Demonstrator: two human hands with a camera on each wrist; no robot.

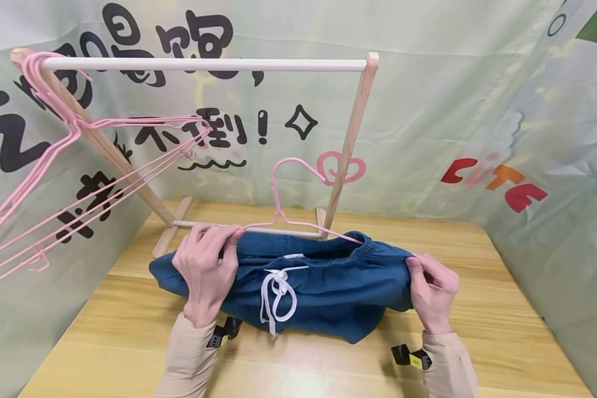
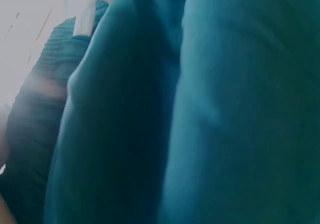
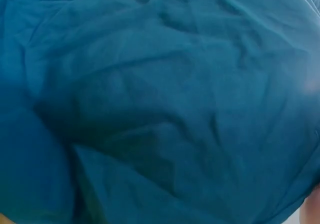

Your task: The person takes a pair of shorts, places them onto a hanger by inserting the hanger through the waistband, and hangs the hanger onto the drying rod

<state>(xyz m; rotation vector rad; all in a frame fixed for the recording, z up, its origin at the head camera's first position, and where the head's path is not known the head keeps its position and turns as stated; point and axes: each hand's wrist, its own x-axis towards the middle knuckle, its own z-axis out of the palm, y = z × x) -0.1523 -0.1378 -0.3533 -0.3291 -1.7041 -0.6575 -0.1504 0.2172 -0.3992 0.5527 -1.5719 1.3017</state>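
Observation:
Blue drawstring pants (image 1: 323,293) are held up over the table, their elastic waistband open at the top and a white cord tied in a bow at the front. A pink hanger (image 1: 277,193) has its right arm inside the waistband, its hook standing free above. My left hand (image 1: 206,265) pinches the left side of the waistband, its fingertips right at the hanger's left arm. On the right side, my right hand (image 1: 434,287) grips the fabric between thumb and curled fingers. Blue cloth (image 2: 240,109) fills most of the left wrist view, and the pants' fabric (image 3: 175,94) fills the right wrist view.
A wooden rack with a white top rail (image 1: 204,64) stands behind the pants. Several pink hangers (image 1: 69,119) hang at its left end and jut towards the front left. The wooden table (image 1: 477,276) is bordered by printed cloth walls (image 1: 428,110).

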